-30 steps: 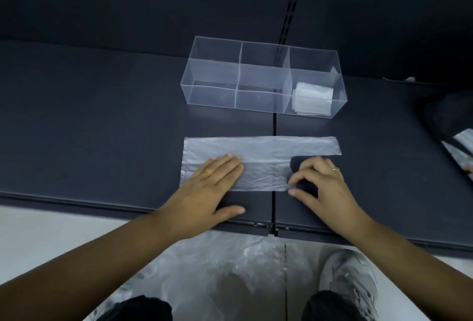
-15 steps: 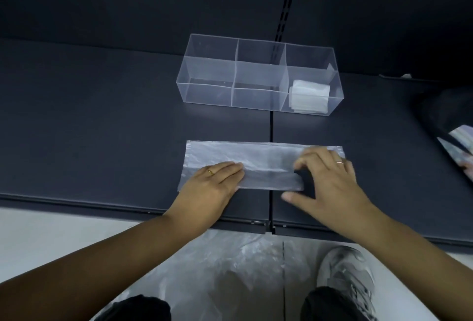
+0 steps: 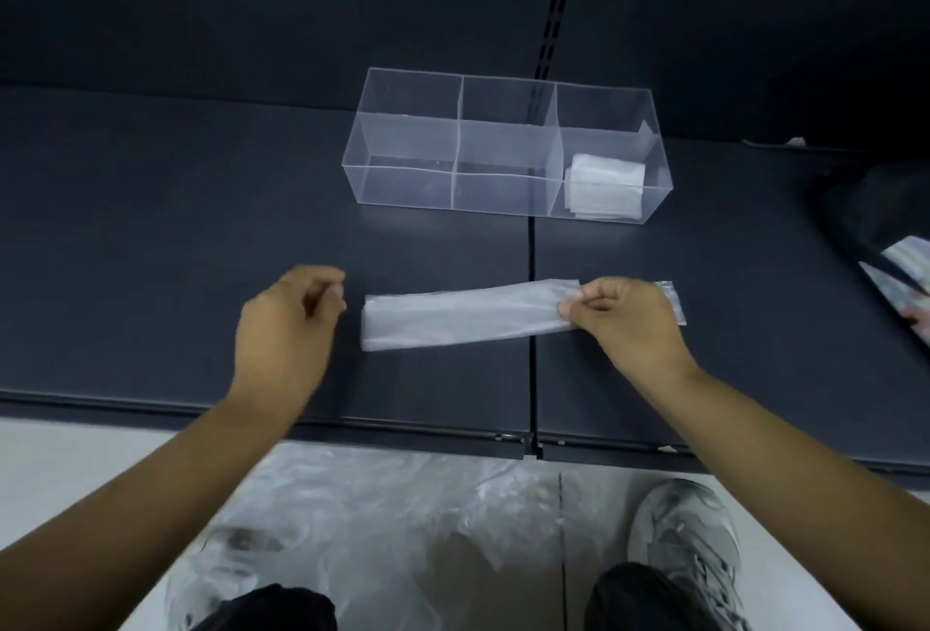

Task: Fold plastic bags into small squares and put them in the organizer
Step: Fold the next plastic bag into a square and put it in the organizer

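Here, left hand (image 3: 289,323) blurred; right hand (image 3: 626,323) pinches bag (image 3: 453,321).

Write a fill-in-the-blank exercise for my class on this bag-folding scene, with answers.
The left hand hovers beside the folded plastic bag; the right hand pinches its ____ end.
The clear organizer has ____ compartments.
The stack of folded bags sits in its ____ compartment.
The other two compartments are ____.
Missing words: right, three, right, empty.

The shelf (image 3: 176,238) is dark slate grey, the plastic bag (image 3: 468,316) milky translucent white, the organizer (image 3: 402,187) clear, the folded bags (image 3: 606,182) white, the shoe (image 3: 689,535) pale grey
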